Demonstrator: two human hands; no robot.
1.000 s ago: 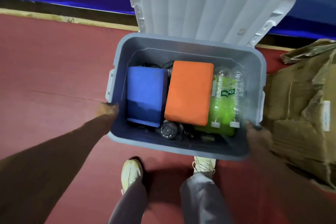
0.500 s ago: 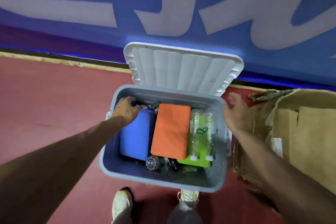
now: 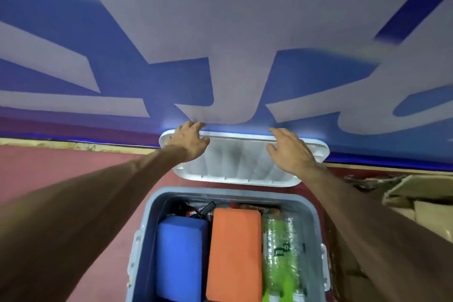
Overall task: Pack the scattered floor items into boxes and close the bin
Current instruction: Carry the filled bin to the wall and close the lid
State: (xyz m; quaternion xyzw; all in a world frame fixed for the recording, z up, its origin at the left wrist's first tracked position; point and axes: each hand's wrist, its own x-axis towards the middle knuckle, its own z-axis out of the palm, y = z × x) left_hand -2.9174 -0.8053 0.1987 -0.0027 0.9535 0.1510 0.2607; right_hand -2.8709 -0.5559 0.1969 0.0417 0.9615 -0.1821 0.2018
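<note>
The left hand's fingers [image 3: 196, 127] curl over the far top edge of the white ribbed bin lid [image 3: 235, 162], near its left corner, with the thumb pressed on the lid's ribbed inner face, so the left hand [image 3: 188, 142] is closed around that edge. The right hand's fingers [image 3: 279, 133] reach up to the same top edge further right, held fairly straight and close together; the palm lies flat on the ribbed face and the thumb points inward, so the right hand [image 3: 291, 152] looks to be resting on the lid with fingertips at the rim, though whether they hook over it cannot be told. Both bare forearms stretch in from the lower corners of the view. The lid stands upright, leaning against the blue wall with large pale lettering [image 3: 220, 32], apart from the bin. Below it, the grey plastic bin [image 3: 147, 223] sits open on the red floor [image 3: 61, 167], with white side latches on its long walls. Inside lie a blue foam block [image 3: 181, 255] on the left, an orange rectangular pad [image 3: 234, 252] in the middle touching it, and clear plastic bottles with green labels [image 3: 282, 250] on the right, with dark cables and small items behind them. Crumpled cardboard boxes [image 3: 416, 198] sit just beside the bin on the right.
</note>
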